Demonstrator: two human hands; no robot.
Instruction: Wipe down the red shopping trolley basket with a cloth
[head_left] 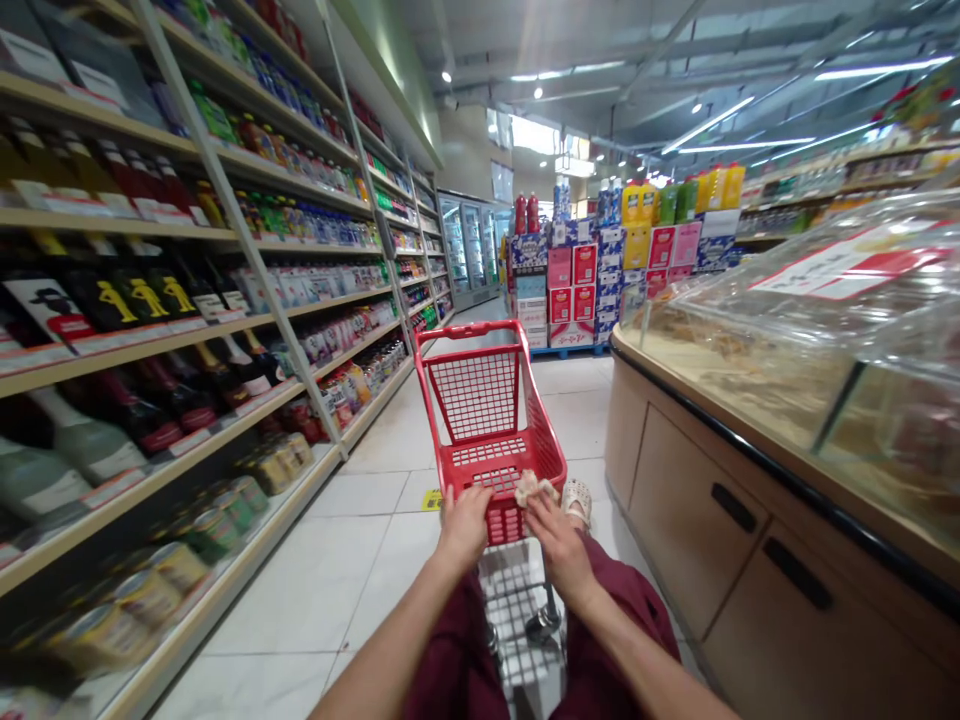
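The red lattice plastic cart [535, 454] stood right of the beige bottle shelf [246, 245], apparently being pushed. Left hand [465, 522] and right hand [556, 538] met its near rim, grip closure indeterminable; steering probably required even pressure next.

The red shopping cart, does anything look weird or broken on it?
Nothing looks broken or spilled on the red shopping cart. One odd bit: a crumpled cream thing, maybe cloth, by the right hand at the near rim.

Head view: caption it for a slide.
Left hand on a red shopping cart, right hand at a pale crumpled item, between stocked shelves and a counter.
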